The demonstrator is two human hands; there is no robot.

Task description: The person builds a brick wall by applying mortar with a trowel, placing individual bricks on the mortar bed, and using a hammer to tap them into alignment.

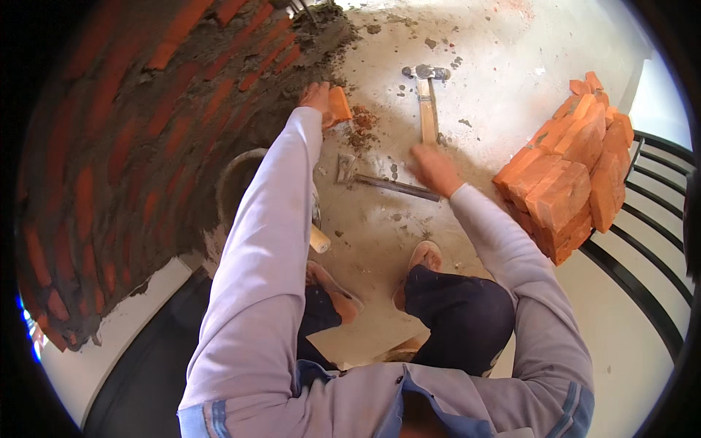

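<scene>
My left hand (314, 95) grips an orange brick piece (338, 104) and holds it on the concrete floor, beside brick crumbs (360, 125) and the edge of the mortar. My right hand (435, 170) is blurred and hovers over the handle end of a metal brick hammer (387, 185) lying on the floor. Whether it grips the handle is unclear. A second hammer with a wooden handle (427, 106) lies just beyond it.
A curved brick wall smeared with grey mortar (139, 146) rises on my left. A stack of orange bricks (569, 179) stands on the right by a black railing (642, 270). A round pan (237, 175) and a wooden handle (319, 239) sit under my left arm. My sandalled feet (420, 263) rest on the floor.
</scene>
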